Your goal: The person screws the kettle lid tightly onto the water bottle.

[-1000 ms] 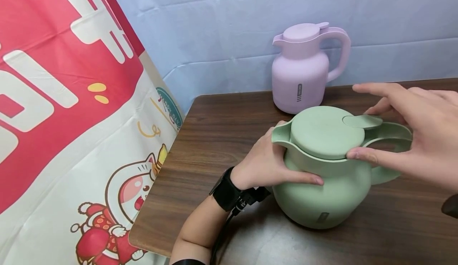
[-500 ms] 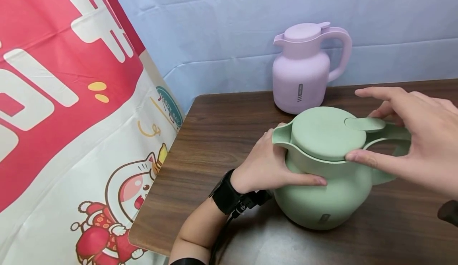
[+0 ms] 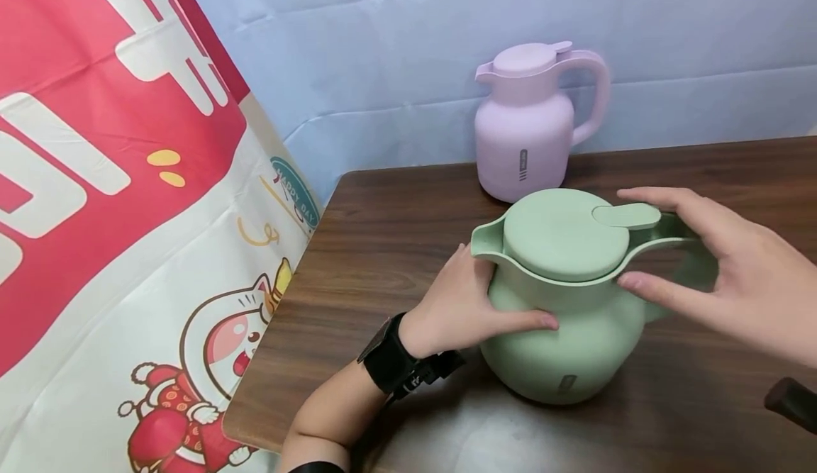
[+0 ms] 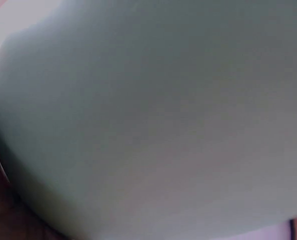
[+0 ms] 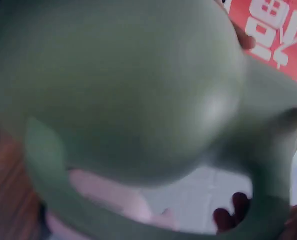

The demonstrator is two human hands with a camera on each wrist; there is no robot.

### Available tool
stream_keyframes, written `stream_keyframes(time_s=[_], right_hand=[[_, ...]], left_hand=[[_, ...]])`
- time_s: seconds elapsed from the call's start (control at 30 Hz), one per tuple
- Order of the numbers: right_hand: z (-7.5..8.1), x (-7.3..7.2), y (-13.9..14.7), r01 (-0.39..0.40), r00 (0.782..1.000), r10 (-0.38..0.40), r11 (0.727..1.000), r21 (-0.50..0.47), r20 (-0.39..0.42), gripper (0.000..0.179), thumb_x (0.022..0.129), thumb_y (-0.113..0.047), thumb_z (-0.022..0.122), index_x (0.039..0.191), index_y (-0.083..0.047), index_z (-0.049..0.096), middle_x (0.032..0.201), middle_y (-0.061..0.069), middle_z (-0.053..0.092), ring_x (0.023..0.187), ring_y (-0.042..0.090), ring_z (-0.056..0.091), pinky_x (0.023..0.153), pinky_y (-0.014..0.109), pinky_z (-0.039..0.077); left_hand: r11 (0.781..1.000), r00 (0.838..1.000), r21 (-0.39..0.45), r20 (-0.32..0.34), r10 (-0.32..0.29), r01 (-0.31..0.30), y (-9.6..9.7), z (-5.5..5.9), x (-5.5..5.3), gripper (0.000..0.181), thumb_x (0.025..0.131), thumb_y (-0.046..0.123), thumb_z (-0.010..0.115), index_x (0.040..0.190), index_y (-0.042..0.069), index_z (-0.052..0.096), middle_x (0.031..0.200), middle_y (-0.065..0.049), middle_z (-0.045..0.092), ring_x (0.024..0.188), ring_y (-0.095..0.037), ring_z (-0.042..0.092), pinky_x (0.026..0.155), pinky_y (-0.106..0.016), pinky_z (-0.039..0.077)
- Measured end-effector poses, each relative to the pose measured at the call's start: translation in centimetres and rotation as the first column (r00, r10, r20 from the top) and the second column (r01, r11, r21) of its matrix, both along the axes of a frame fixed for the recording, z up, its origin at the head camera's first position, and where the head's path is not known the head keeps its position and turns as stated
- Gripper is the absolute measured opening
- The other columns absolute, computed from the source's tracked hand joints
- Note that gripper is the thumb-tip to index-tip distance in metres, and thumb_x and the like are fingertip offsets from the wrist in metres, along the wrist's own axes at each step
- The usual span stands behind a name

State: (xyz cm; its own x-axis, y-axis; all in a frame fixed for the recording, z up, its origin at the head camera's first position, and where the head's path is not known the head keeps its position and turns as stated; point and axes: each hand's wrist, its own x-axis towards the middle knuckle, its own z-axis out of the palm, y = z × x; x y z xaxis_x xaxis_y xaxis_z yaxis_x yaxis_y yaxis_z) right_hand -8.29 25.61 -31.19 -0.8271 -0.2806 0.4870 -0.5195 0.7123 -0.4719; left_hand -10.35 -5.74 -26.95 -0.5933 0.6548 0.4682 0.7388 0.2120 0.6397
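Observation:
A pale green insulated jug (image 3: 568,345) stands upright on the table, its round lid (image 3: 562,235) seated and its spout facing left. My left hand (image 3: 453,310) grips the neck and shoulder below the spout, thumb across the front; its other fingers are mostly hidden behind. At the handle (image 3: 692,264), my right hand (image 3: 734,267) puts its thumb to the neck beneath the rim. The right index finger reaches over near the lid's lever (image 3: 628,215). Through the handle loop, fingertips (image 5: 231,212) show in the right wrist view. The green body (image 4: 153,120) fills the left wrist view.
Behind the green jug stands a purple jug (image 3: 525,132) at the table's back edge, against a pale blue cloth (image 3: 357,54). A red and white printed banner (image 3: 159,225) hangs along the left of the wooden table (image 3: 364,246).
My right index finger has come down from above toward the handle top, and the thumb has slipped off the lid's edge to the neck. My left hand keeps its hold; the head view has shifted slightly.

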Motion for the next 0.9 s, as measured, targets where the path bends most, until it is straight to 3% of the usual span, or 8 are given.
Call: stream_keyframes(time_s=[0.07,0.17,0.3,0.37,0.5,0.57,0.7,0.9], right_hand=[[1.9,1.3,-1.6,-0.024,1.000,0.024,0.999,-0.024,-0.017,0.089,0.068,-0.016,0.087,0.144,-0.020,0.041,0.130,-0.003,0.053,0.107,0.004,0.049,0.082,0.008,0.033],[3.6,3.0,-4.1,-0.081,0.984,0.077,0.997,-0.019,-0.163,0.078,0.082,-0.034,0.075,0.143,-0.005,0.038,0.139,0.011,0.045,0.122,0.009,0.041,0.097,0.016,0.032],[3.1,4.6,-6.5,-0.061,0.906,0.071,0.997,0.037,-0.418,0.086,0.089,-0.064,0.046,0.142,0.002,0.034,0.148,0.024,0.026,0.139,0.030,0.022,0.110,0.056,0.015],[2.4,5.2,-7.2,-0.038,0.867,0.054,0.998,0.042,-0.496,0.080,0.091,-0.063,0.043,0.144,-0.004,0.034,0.152,0.020,0.022,0.140,0.035,0.019,0.105,0.066,0.012],[0.5,5.7,-8.0,-0.064,0.810,0.091,0.996,0.067,-0.579,0.074,0.093,-0.060,0.043,0.146,-0.010,0.035,0.153,0.016,0.022,0.141,0.034,0.016,0.110,0.057,0.009],[-0.4,5.9,-8.4,-0.092,0.799,0.124,0.992,0.083,-0.588,0.073,0.094,-0.059,0.043,0.144,-0.006,0.037,0.150,0.022,0.025,0.141,0.034,0.017,0.112,0.051,0.008],[-1.8,5.8,-9.0,-0.122,0.806,0.149,0.989,0.086,-0.572,0.076,0.094,-0.058,0.044,0.141,0.001,0.037,0.142,0.032,0.031,0.138,0.039,0.022,0.113,0.045,0.013],[-2.4,4.5,-9.4,-0.149,0.773,0.123,0.989,0.009,-0.622,0.077,0.093,-0.055,0.048,0.138,0.005,0.036,0.137,0.035,0.033,0.134,0.042,0.027,0.113,0.041,0.017]], left_hand=[[0.998,0.998,-0.048,-0.051,0.044,-0.046,-0.5,-1.3,-0.2,0.080,0.071,0.038,0.083,0.137,0.023,0.040,0.127,0.015,0.051,0.115,0.003,0.044,0.093,-0.024,0.038],[0.980,0.986,-0.148,-0.124,0.112,-0.130,-1.5,-3.2,0.2,0.085,0.075,0.046,0.076,0.143,0.030,0.028,0.134,0.014,0.043,0.121,0.001,0.038,0.097,-0.037,0.035],[0.943,0.957,-0.257,-0.250,0.148,-0.213,-3.0,-5.0,1.5,0.106,0.075,0.052,0.074,0.152,0.020,0.009,0.153,0.004,0.022,0.138,-0.009,0.021,0.104,-0.058,0.026],[0.929,0.915,-0.275,-0.381,0.130,-0.246,-3.6,-5.9,2.1,0.111,0.074,0.053,0.075,0.153,0.012,0.008,0.157,-0.003,0.014,0.142,-0.016,0.015,0.105,-0.062,0.022],[0.930,0.760,-0.231,-0.646,0.072,-0.285,-4.4,-7.7,3.0,0.102,0.076,0.051,0.075,0.150,0.006,0.022,0.156,-0.015,0.015,0.140,-0.032,0.021,0.105,-0.062,0.020],[0.942,0.716,-0.197,-0.695,0.062,-0.273,-4.4,-8.4,3.3,0.094,0.078,0.047,0.075,0.148,0.008,0.027,0.154,-0.018,0.019,0.138,-0.036,0.024,0.106,-0.060,0.021],[0.962,0.690,-0.145,-0.722,0.056,-0.230,-3.7,-9.1,3.4,0.085,0.078,0.040,0.077,0.143,0.006,0.035,0.149,-0.026,0.025,0.136,-0.044,0.025,0.108,-0.050,0.027],[0.968,0.659,-0.131,-0.751,0.044,-0.214,-2.3,-8.8,2.4,0.077,0.078,0.039,0.077,0.137,0.005,0.041,0.144,-0.029,0.029,0.135,-0.046,0.024,0.108,-0.039,0.028]])
